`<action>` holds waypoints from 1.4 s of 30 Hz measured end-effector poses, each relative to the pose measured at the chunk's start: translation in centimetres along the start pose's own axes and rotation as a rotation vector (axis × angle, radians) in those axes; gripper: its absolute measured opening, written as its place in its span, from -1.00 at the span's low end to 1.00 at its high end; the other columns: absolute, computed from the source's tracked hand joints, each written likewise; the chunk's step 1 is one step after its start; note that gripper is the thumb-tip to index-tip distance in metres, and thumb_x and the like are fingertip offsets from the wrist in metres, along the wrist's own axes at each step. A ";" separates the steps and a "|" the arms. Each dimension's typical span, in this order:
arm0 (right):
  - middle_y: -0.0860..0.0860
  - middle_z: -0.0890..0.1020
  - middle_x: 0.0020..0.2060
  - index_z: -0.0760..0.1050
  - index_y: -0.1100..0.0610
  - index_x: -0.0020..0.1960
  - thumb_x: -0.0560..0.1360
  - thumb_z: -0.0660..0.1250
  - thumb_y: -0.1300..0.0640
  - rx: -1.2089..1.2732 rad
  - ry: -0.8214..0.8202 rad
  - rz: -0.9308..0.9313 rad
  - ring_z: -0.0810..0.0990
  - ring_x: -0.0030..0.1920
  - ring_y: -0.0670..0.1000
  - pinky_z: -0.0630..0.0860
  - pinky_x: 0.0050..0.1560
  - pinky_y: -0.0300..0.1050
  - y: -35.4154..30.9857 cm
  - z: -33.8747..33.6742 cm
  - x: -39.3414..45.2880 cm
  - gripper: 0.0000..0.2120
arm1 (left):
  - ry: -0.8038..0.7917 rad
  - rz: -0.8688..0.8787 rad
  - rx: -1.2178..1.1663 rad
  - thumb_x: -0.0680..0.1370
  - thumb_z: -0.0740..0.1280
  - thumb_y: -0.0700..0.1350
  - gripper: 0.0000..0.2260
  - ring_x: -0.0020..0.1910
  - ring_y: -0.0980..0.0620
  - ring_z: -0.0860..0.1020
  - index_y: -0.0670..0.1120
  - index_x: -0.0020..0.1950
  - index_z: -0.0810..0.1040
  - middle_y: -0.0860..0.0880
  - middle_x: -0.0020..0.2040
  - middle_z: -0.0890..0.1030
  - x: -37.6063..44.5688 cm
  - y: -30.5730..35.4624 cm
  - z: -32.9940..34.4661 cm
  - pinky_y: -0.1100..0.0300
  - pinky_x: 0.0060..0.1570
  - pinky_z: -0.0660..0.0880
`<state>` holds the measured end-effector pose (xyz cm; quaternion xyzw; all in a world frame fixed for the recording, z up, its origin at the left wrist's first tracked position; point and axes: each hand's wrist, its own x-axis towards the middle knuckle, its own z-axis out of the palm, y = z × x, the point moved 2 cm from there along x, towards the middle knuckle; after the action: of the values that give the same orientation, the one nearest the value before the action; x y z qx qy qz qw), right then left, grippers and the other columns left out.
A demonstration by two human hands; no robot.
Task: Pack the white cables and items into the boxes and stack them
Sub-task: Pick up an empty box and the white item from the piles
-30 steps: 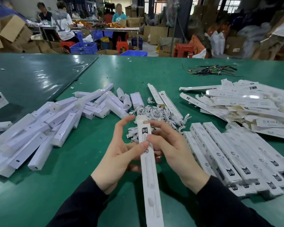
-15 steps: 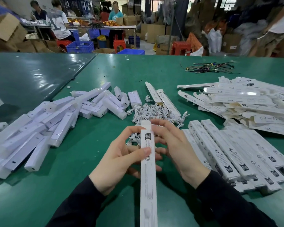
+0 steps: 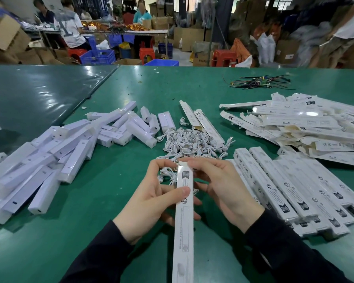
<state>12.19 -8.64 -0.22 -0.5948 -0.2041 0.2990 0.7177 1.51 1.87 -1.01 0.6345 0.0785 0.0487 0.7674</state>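
Box (image 3: 184, 213) (label reads "LED") held by left hand (image 3: 149, 203), right hand (image 3: 223, 188).

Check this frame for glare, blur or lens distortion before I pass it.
Head view: overhead lights glare on the green table and on the flat boxes far right; wide-angle bending stretches the held box toward the bottom edge; background people are smeared; both hands, left hand and right hand, stay sharp.
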 end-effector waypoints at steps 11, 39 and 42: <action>-0.05 0.72 -0.26 0.74 0.03 -0.17 0.49 0.37 0.26 -0.143 0.015 -0.241 0.62 -0.28 -0.14 0.52 -0.28 -0.30 -0.1 0.4 -0.3 -0.79 | 0.035 -0.048 -0.133 0.49 0.34 -0.10 -0.62 -0.65 -0.06 0.42 -0.03 0.26 0.31 -0.35 -0.33 0.56 0.1 1.0 -1.4 0.23 -0.66 0.40; 0.09 0.68 -0.27 0.67 0.21 -0.14 0.49 0.38 0.22 0.098 0.001 0.106 0.57 -0.36 -0.09 0.52 -0.32 -0.28 1.1 1.1 -0.5 -0.89 | -0.054 -0.135 -0.070 0.44 0.31 -0.14 -0.62 -0.68 -0.10 0.45 -0.05 0.24 0.37 -0.42 -0.36 0.56 1.1 0.6 -2.7 0.25 -0.63 0.39; 0.08 0.67 -0.29 0.65 0.24 -0.14 0.47 0.39 0.24 0.088 0.009 0.137 0.55 -0.40 -0.10 0.51 -0.32 -0.27 1.3 1.0 -0.4 -0.91 | -0.054 -0.124 -0.045 0.43 0.31 -0.15 -0.60 -0.69 -0.09 0.45 -0.07 0.25 0.35 -0.41 -0.37 0.56 1.0 0.5 -2.4 0.25 -0.66 0.39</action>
<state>10.98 -8.01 -1.26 -0.5767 -0.1464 0.3534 0.7218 2.07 4.46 -1.01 0.6122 0.0957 -0.0142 0.7848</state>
